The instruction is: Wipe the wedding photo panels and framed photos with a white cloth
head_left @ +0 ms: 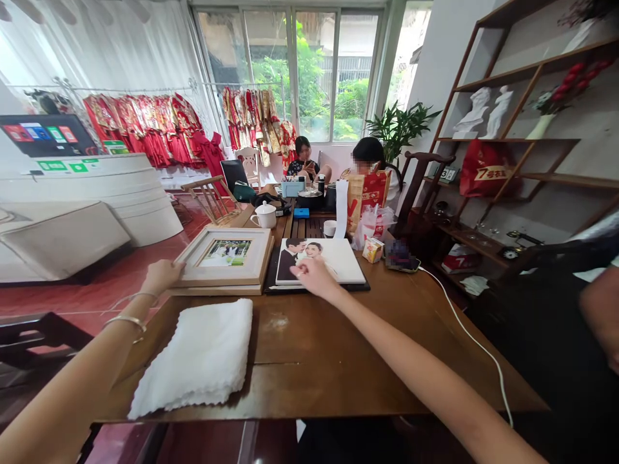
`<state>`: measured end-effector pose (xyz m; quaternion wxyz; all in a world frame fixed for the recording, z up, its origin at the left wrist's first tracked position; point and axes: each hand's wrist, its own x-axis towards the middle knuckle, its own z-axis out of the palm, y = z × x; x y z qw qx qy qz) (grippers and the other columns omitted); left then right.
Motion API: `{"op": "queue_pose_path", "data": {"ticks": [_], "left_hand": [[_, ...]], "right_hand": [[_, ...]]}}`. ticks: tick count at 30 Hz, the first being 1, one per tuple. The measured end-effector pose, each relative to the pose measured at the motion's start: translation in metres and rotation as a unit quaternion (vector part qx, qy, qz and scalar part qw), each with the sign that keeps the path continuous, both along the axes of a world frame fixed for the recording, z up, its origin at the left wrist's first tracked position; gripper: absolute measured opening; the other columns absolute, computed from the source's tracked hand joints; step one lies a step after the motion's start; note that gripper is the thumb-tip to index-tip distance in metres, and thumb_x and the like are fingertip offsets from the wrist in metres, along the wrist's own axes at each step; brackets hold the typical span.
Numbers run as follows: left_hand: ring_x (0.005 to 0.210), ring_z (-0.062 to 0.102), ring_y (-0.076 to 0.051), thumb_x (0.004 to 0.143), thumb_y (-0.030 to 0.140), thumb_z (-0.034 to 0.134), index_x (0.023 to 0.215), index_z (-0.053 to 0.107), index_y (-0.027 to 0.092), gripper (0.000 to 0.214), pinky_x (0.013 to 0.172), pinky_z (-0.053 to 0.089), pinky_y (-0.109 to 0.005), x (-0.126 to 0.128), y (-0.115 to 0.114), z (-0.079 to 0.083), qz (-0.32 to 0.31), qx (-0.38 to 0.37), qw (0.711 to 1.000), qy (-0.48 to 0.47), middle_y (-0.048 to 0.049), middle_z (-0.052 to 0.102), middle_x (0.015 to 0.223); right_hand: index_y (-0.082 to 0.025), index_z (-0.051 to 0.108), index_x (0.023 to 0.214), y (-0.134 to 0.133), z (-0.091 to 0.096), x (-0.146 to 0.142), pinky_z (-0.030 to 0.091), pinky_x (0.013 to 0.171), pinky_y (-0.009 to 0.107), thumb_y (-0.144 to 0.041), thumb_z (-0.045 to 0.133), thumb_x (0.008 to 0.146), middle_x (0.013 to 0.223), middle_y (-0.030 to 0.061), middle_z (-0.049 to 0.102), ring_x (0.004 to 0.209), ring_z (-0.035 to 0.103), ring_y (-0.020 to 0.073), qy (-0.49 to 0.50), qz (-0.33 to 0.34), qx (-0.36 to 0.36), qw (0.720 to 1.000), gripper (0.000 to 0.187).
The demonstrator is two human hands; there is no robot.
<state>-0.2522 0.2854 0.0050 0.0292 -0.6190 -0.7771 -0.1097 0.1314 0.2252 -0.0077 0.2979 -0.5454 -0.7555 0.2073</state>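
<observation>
My left hand (163, 276) is at the near left corner of a light wooden picture frame (227, 281), its fingers closed on the edge. Inside the frame, a small photo (225, 252) sits in a white mat. The framed piece lies flat, with a similar edge showing under it. My right hand (315, 278) is over a photo album (345, 261) with a couple on its cover, lying on a dark base. Its fingers are curled in above the cover; whether they pinch anything is hidden. A folded white cloth (198, 354) lies nearest me on the left.
Behind the frame stands a lidded white mug (265, 215). Right of the album are a small carton (373, 250), a phone (402, 258) with a white cable (464, 325), and a paper bag (365, 200). Two people sit at the far end; another person's arm (602, 309) is at right.
</observation>
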Motion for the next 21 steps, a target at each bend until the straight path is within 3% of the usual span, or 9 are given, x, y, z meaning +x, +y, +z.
{"op": "queue_pose_path", "data": {"ticks": [3, 5, 7, 10, 12, 17, 21], "left_hand": [[0.087, 0.06, -0.023, 0.092, 0.04, 0.044, 0.081, 0.061, 0.007, 0.038, 0.076, 0.045, -0.034, 0.003, -0.007, 0.002, 0.034, -0.025, 0.999, 0.01, -0.0095, 0.065, 0.087], [0.086, 0.06, -0.026, 0.09, 0.04, 0.041, 0.069, 0.059, 0.007, 0.043, 0.071, 0.04, -0.03, 0.005, -0.011, 0.003, 0.038, -0.027, 0.999, 0.013, -0.0121, 0.065, 0.079], [0.082, 0.06, -0.026, 0.089, 0.039, 0.041, 0.063, 0.056, 0.009, 0.042, 0.066, 0.036, -0.028, 0.007, -0.016, 0.004, 0.04, -0.022, 0.999, 0.013, -0.012, 0.064, 0.074], [0.076, 0.058, -0.025, 0.087, 0.037, 0.041, 0.059, 0.053, 0.012, 0.039, 0.063, 0.032, -0.026, 0.009, -0.02, 0.005, 0.049, -0.005, 0.999, 0.009, -0.0101, 0.062, 0.068], [0.074, 0.056, -0.024, 0.086, 0.037, 0.042, 0.058, 0.051, 0.014, 0.037, 0.061, 0.03, -0.026, 0.009, -0.021, 0.008, 0.054, 0.011, 0.999, 0.003, -0.0081, 0.059, 0.065], [0.068, 0.05, -0.02, 0.084, 0.037, 0.047, 0.056, 0.049, 0.016, 0.035, 0.06, 0.026, -0.024, 0.011, -0.029, 0.028, 0.071, 0.053, 0.996, -0.032, -0.0008, 0.047, 0.054], [0.062, 0.045, -0.016, 0.085, 0.037, 0.046, 0.062, 0.053, 0.015, 0.032, 0.057, 0.025, -0.022, 0.02, -0.043, 0.047, 0.081, 0.091, 0.989, -0.086, 0.0035, 0.039, 0.047]], "right_hand": [[-0.014, 0.065, 0.081, 0.011, 0.002, -0.055, 0.046, 0.064, 0.027, -0.037, 0.05, 0.084, 0.071, 0.0095, 0.069, 0.067, 0.063, 0.019, 0.048, 0.018, -0.04, 0.998, 0.027], [-0.01, 0.065, 0.085, 0.019, 0.005, -0.08, 0.047, 0.057, 0.029, -0.039, 0.047, 0.085, 0.068, 0.0125, 0.068, 0.058, 0.063, 0.0206, 0.057, 0.042, -0.138, 0.988, 0.034], [-0.009, 0.064, 0.091, 0.024, 0.008, -0.096, 0.049, 0.062, 0.032, -0.038, 0.051, 0.081, 0.082, 0.0173, 0.07, 0.068, 0.066, 0.0243, 0.057, 0.033, -0.158, 0.985, 0.033], [-0.009, 0.058, 0.107, 0.027, 0.013, -0.106, 0.049, 0.079, 0.038, -0.036, 0.06, 0.075, 0.112, 0.0227, 0.062, 0.101, 0.061, 0.0323, 0.07, -0.004, -0.158, 0.985, 0.042], [-0.01, 0.052, 0.115, 0.025, 0.015, -0.109, 0.046, 0.086, 0.041, -0.035, 0.062, 0.073, 0.121, 0.0218, 0.057, 0.112, 0.054, 0.0337, 0.095, -0.017, -0.178, 0.979, 0.05], [-0.018, 0.047, 0.117, 0.016, 0.021, -0.111, 0.048, 0.084, 0.037, -0.035, 0.058, 0.076, 0.12, 0.0143, 0.058, 0.108, 0.056, 0.028, 0.209, -0.036, -0.197, 0.957, 0.046], [-0.017, 0.036, 0.129, 0.011, 0.03, -0.101, 0.047, 0.085, 0.032, -0.033, 0.052, 0.079, 0.112, 0.0106, 0.061, 0.104, 0.058, 0.0232, 0.278, -0.043, -0.142, 0.949, 0.055]]}}
